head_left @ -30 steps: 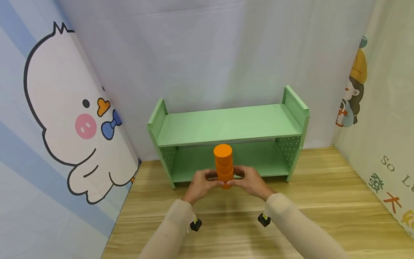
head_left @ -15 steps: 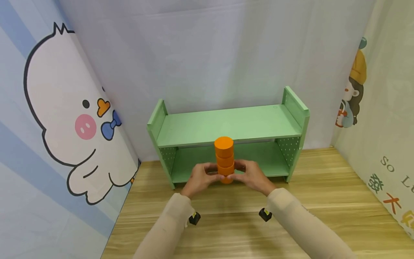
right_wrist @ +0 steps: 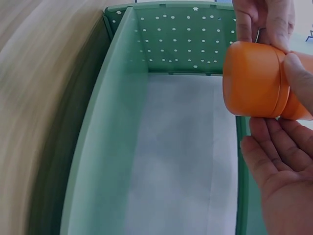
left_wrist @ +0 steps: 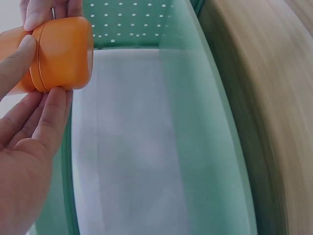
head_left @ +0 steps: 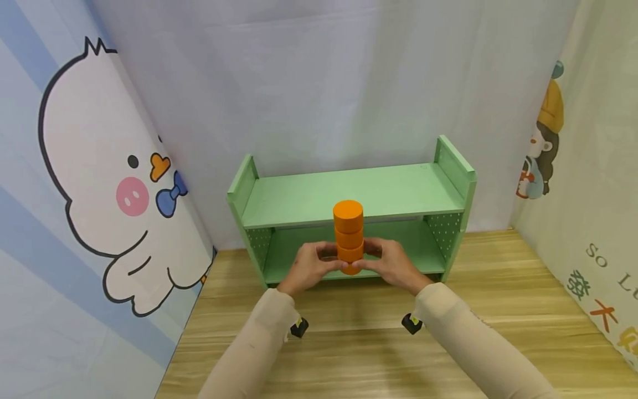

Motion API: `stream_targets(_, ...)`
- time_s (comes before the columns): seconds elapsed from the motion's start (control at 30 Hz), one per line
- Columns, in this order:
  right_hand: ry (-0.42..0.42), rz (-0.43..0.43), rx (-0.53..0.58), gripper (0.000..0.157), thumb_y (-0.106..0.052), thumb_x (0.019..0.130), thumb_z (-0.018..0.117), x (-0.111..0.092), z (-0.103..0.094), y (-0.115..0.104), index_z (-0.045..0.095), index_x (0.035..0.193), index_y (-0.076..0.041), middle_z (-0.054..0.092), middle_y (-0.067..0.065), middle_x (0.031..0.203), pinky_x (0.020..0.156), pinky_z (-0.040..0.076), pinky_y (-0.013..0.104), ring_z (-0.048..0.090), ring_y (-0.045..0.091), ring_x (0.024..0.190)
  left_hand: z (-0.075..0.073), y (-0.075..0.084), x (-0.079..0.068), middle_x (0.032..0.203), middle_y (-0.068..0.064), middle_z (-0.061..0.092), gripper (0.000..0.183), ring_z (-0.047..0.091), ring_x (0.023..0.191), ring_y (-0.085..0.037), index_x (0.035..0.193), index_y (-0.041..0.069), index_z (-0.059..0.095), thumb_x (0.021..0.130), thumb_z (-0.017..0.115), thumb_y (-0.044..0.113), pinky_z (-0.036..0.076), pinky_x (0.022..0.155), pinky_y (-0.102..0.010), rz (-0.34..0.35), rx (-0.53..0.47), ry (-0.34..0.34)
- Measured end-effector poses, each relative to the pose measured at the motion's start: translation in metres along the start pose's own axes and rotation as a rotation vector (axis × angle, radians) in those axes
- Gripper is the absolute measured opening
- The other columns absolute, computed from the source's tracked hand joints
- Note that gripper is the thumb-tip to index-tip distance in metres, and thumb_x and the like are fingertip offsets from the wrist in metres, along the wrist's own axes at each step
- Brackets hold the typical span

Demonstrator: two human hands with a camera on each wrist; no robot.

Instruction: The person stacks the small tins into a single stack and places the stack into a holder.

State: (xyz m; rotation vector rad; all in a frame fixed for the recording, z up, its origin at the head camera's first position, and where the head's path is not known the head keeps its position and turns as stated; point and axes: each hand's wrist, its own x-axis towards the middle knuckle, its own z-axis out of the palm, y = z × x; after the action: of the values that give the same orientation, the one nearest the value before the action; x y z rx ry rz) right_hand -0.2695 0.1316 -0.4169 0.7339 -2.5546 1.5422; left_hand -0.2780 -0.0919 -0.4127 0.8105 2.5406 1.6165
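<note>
A stack of several orange cylinders (head_left: 349, 231) stands upright between my two hands, in front of the green shelf (head_left: 354, 194). My left hand (head_left: 308, 266) grips its lower part from the left, thumb in front and fingers behind. From the right, my right hand (head_left: 391, 265) holds the same part, the two thumbs close together. In the left wrist view the bottom cylinder (left_wrist: 66, 54) is smooth and rounded at its end. The right wrist view shows that bottom cylinder (right_wrist: 252, 81) with fingers and thumb around the seam above it. The stack's top overlaps the upper board's front edge.
The shelf has two boards and raised, perforated side panels (head_left: 446, 227). It stands on a wood-grain table (head_left: 349, 343) against a pale cloth backdrop (head_left: 319, 83). Printed cloths hang at left and right. Black wrist cameras (head_left: 299, 327) sit below the sleeves.
Both hands have carried the stack upward in the head view, toward the shelf, and slightly right. Its top now covers part of the upper board. The grip looks the same.
</note>
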Motion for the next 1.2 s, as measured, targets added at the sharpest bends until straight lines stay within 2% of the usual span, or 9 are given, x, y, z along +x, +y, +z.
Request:
stream_targets(0.3,0.022,-0.032,-0.021,0.047,-0.013,0.087,0.079,0.007,-0.009,-0.010,0.063,0.128,0.002,0.066,0.017,0.126,0.100,0.052,0.051,0.063,0.034,0.116,-0.007,0.011,0.009,0.118,-0.012,0.071,0.039,0.070,0.104,-0.024,0.121,0.001,0.069,0.086,0.080,0.013,0.059,0.088,-0.033,0.003,0.017,0.002)
stream_targets(0.47,0.041,-0.045,-0.033,0.047,-0.013,0.087,0.080,0.014,-0.018,-0.017,0.064,0.129,0.001,0.066,0.017,0.126,0.100,0.051,0.053,0.063,0.035,0.115,-0.014,0.022,0.018,0.118,-0.011,0.071,0.038,0.069,0.104,-0.023,0.122,0.001,0.069,0.087,0.079,0.014,0.059,0.088,-0.034,0.005,0.030,0.004)
stream_targets(0.67,0.049,-0.062,-0.050,0.046,-0.012,0.086,0.079,0.021,-0.027,-0.025,0.064,0.128,0.002,0.066,0.018,0.126,0.099,0.052,0.051,0.065,0.034,0.114,-0.021,0.033,0.025,0.120,-0.011,0.070,0.040,0.069,0.106,-0.022,0.125,0.002,0.068,0.088,0.078,0.015,0.059,0.090,-0.035,-0.006,0.024,-0.004)
stream_targets(1.0,0.045,-0.068,-0.039,0.045,-0.012,0.089,0.077,0.030,-0.039,-0.040,0.063,0.130,0.000,0.065,0.016,0.128,0.101,0.051,0.049,0.063,0.032,0.117,-0.031,0.051,0.037,0.121,-0.008,0.070,0.039,0.068,0.107,-0.019,0.126,0.003,0.067,0.090,0.076,0.015,0.057,0.093,-0.034,-0.014,0.010,-0.023)
stream_targets(1.2,0.045,-0.054,-0.046,0.046,-0.013,0.090,0.077,0.039,-0.046,-0.046,0.063,0.131,-0.001,0.065,0.015,0.129,0.101,0.052,0.046,0.063,0.031,0.118,-0.036,0.056,0.045,0.123,-0.011,0.069,0.041,0.068,0.109,-0.022,0.128,0.001,0.066,0.090,0.075,0.013,0.057,0.094,-0.035,-0.001,0.017,-0.020)
